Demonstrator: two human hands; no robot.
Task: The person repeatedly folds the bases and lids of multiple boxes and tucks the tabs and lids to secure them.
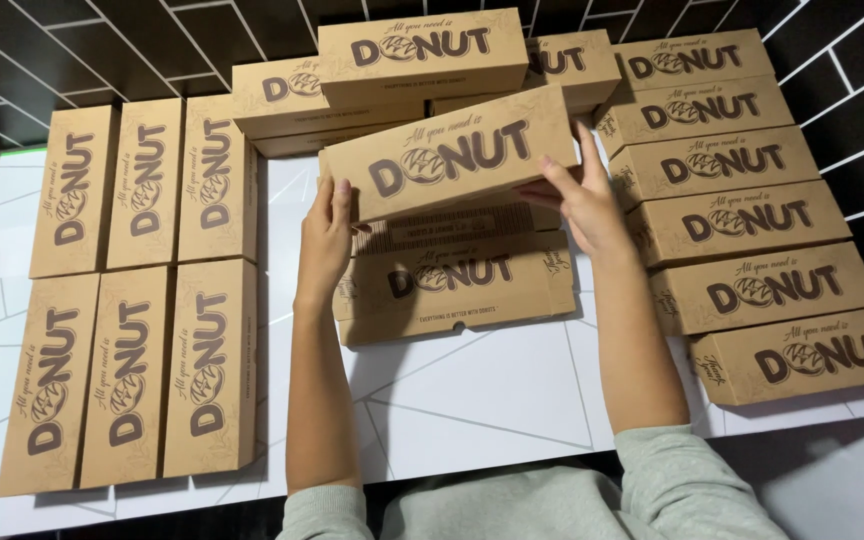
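I see my left hand point(327, 235) and right hand point(582, 200) gripping one brown box point(447, 150) by its ends above another box point(452, 285) on the white desk point(472, 400). Six boxes point(142, 290) lie left, six stacked boxes point(752, 220) right.

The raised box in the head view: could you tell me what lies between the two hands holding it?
In the head view, only the raised box spans between the left hand and right hand.

We see a bright, evenly lit, sharp view from above, with soft shadows under the boxes, a dim patch at the left edge, and mild wide-angle bending at the borders.
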